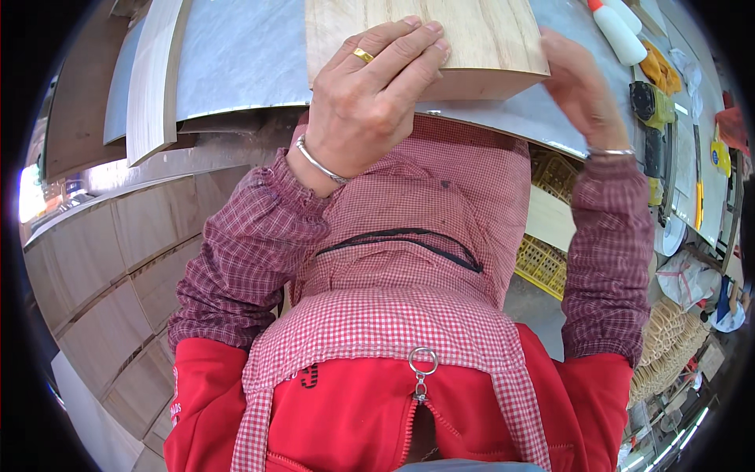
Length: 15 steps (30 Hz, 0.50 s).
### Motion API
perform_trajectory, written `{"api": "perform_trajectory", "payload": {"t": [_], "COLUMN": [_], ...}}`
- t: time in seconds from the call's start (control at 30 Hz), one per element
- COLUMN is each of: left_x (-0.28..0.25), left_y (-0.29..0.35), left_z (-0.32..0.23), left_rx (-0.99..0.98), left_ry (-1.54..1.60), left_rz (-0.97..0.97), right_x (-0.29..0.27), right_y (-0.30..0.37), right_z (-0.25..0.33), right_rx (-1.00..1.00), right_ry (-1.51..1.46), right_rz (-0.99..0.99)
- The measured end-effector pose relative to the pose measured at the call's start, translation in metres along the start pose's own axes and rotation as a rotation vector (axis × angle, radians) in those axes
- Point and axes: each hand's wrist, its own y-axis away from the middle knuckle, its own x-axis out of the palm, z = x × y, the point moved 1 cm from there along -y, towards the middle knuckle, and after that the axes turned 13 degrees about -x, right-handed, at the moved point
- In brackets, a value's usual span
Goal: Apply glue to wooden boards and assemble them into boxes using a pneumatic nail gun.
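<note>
A pale wooden box-like block (487, 31) with visible grain lies on the grey-blue work surface in front of me, its near side facing me. My left hand (366, 98), wearing a gold ring and a silver bangle, rests on its near left part. The fingers are stretched out flat on the top face, and the thumb is hidden. Beside the block's right edge is my right hand (582, 90), smeared by motion. Its fingertips are partly out of sight there, so whether they touch or hold anything cannot be made out.
A curved wooden board (157, 79) stands at the left of the table (236, 63). Stacked wooden panels (118, 267) fill the lower left. At the right are a white bottle with a red tip (620, 33), an orange cloth (661, 69) and a yellow-and-black tool (653, 104). Yellow crates (543, 263) stand below.
</note>
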Motion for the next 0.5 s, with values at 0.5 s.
{"api": "perform_trajectory", "payload": {"t": [0.5], "left_x": [-0.001], "left_y": [-0.002], "left_z": [-0.003], "left_rx": [0.037], "left_ry": [-0.006], "left_rz": [-0.062], "right_x": [-0.179], "right_y": [0.116], "right_z": [0.017], "right_rx": [0.482], "right_ry": [1.793], "right_rz": [-0.624]}}
